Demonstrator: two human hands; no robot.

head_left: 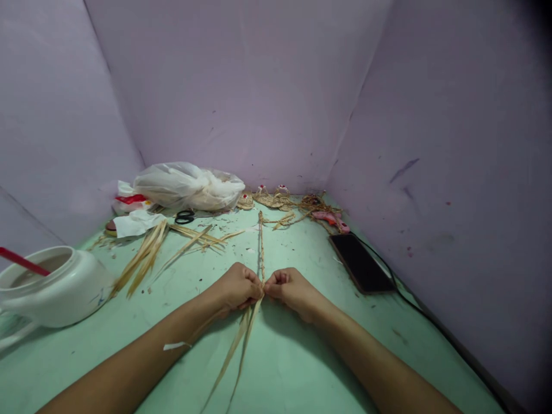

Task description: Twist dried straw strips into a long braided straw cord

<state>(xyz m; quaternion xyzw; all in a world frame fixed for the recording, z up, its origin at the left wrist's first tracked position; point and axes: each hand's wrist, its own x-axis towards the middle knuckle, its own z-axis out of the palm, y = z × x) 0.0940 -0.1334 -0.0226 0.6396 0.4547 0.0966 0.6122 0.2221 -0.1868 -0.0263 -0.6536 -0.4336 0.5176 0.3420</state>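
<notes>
A thin braid of dry straw-coloured fibre (pixel 261 244) runs from the back of the green table toward me. Both my hands meet at its near end. My left hand (pixel 242 287) is closed, its thumb and fingertips pinching the strands. Opposite it, my right hand (pixel 288 287) pinches the same spot with curled fingers. Loose flat fibre strands (pixel 241 348) hang from the pinch toward the table's front edge. The exact crossing of the strands is hidden by my fingertips.
On the left stand a white pot (pixel 64 293) with a red stick, and loose fibre strips (pixel 144 253). Behind lie black-handled scissors (pixel 185 217), a tied plastic bag (pixel 185 187) and small woven pieces (pixel 271 198). A phone (pixel 361 263) with a cable and a pink-handled tool (pixel 330 219) lie right.
</notes>
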